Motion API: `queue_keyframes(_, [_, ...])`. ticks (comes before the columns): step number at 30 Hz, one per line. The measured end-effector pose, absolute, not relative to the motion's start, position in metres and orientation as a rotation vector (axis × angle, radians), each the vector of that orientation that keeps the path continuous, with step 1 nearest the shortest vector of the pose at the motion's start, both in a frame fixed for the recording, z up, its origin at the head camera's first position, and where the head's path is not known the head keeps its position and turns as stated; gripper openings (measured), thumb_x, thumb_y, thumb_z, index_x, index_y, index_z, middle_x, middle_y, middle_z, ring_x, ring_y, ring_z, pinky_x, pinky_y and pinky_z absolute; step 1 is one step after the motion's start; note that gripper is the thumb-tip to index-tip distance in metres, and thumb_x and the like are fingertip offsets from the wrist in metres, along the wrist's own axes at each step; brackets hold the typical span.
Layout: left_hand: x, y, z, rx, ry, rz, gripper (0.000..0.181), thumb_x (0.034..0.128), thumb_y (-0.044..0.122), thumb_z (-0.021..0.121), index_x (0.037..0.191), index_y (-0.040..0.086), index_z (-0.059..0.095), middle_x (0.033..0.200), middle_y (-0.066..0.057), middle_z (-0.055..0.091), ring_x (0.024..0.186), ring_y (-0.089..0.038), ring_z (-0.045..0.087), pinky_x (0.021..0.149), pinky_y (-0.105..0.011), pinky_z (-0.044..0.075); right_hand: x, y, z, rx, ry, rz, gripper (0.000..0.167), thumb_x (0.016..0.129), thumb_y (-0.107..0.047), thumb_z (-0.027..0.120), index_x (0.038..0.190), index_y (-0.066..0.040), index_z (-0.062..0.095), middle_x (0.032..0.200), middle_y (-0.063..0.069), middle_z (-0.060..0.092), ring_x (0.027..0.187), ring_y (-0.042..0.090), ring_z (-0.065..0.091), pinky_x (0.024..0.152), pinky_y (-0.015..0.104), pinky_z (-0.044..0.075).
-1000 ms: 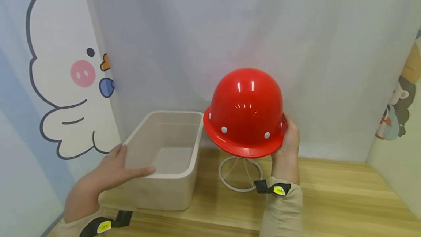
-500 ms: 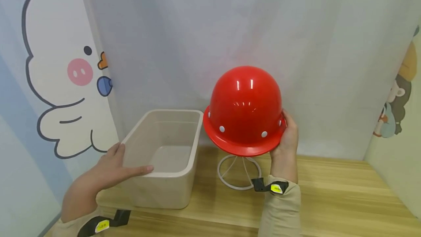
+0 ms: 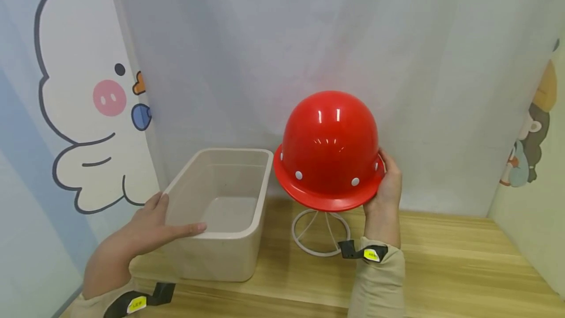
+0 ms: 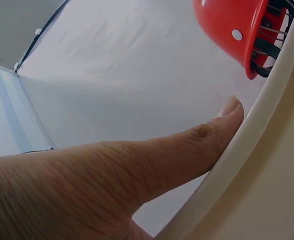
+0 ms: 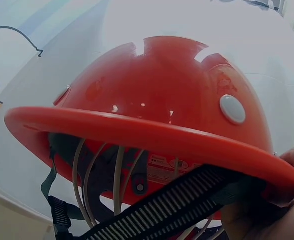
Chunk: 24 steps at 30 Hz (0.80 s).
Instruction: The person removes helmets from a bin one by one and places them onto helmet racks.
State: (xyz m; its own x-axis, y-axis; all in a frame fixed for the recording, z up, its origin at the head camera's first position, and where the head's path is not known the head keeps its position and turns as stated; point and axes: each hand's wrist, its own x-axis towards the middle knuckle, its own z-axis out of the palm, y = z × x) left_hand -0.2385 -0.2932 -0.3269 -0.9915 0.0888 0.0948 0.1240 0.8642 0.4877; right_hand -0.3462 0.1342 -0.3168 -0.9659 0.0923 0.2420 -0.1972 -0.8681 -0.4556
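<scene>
A red hard hat (image 3: pixel 331 146) with white side buttons sits over a white wire stand (image 3: pixel 321 254); the stand's wires run up inside it. My right hand (image 3: pixel 385 188) grips the brim at its right side. Inside the shell, the right wrist view shows the suspension and a black ribbed strap (image 5: pixel 171 200). My left hand (image 3: pixel 150 229) rests at the near left corner of a beige plastic bin (image 3: pixel 220 254). Its thumb lies straight along the bin's rim in the left wrist view, while the other fingers are at the left wall, partly hidden.
The wooden tabletop (image 3: pixel 450 259) runs beneath everything. A pale grey curtain (image 3: pixel 220 53) hangs close behind the bin and the hard hat. Cartoon-printed panels stand at the left (image 3: pixel 84 38) and right (image 3: pixel 534 146).
The head view shifts slightly. Both hands, the hard hat and the bin keep nearly the same places.
</scene>
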Motion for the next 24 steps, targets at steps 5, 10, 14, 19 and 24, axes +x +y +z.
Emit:
queue_keyframes(5, [-0.239,-0.292,-0.328,-0.157,-2.982,-0.763,0.114,0.0814,0.061,0.074,0.156,-0.002,0.015,0.148,-0.036,0.03,0.123,-0.056,0.044,0.089,-0.071,0.045,-0.346,0.136,-0.321,0.261,-0.821,2.817,0.028,0.104,-0.026,0.052,0.122,-0.009,0.064,0.12,0.002,0.067,0.104,0.019,0.061,0.089,0.032,0.054])
queue_keyframes(10, [-0.243,-0.294,-0.325,-0.143,-3.025,-0.725,0.116,0.0829,0.064,0.07,0.156,-0.005,0.013,0.15,-0.039,0.025,0.125,-0.06,0.041,0.089,-0.075,0.041,-0.348,0.141,-0.328,0.108,-1.083,2.627,0.034,0.105,-0.034,0.05,0.133,-0.016,0.055,0.132,0.0,0.058,0.115,0.017,0.056,0.092,0.029,0.053])
queue_keyframes(14, [-0.245,-0.291,-0.323,-0.126,-3.063,-0.652,0.116,0.0849,0.069,0.064,0.156,-0.007,0.014,0.155,-0.042,0.015,0.137,-0.065,0.021,0.094,-0.087,0.017,-0.347,0.153,-0.336,0.004,-1.385,2.478,0.037,0.105,-0.039,0.049,0.136,-0.018,0.052,0.115,-0.003,0.062,0.096,0.012,0.062,0.078,0.024,0.056])
queue_keyframes(19, [-0.243,-0.279,-0.325,-0.27,-2.953,-0.541,0.101,0.0913,0.067,0.058,0.157,-0.002,0.025,0.158,-0.032,0.024,0.143,-0.055,0.022,0.096,-0.087,0.012,-0.341,0.168,-0.347,-0.054,-1.911,2.16,0.056,0.105,-0.047,0.046,0.149,-0.014,0.042,0.111,0.0,0.064,0.085,0.01,0.066,0.072,0.023,0.058])
queue_keyframes(24, [-0.241,-0.267,-0.323,-0.401,-2.809,-0.485,0.096,0.0921,0.064,0.06,0.16,0.008,0.022,0.16,-0.023,0.028,0.143,-0.048,0.03,0.101,-0.08,0.023,-0.334,0.176,-0.352,0.047,-2.277,1.783,0.07,0.103,-0.058,0.039,0.155,-0.013,0.034,0.128,0.014,0.062,0.108,0.023,0.063,0.089,0.038,0.054])
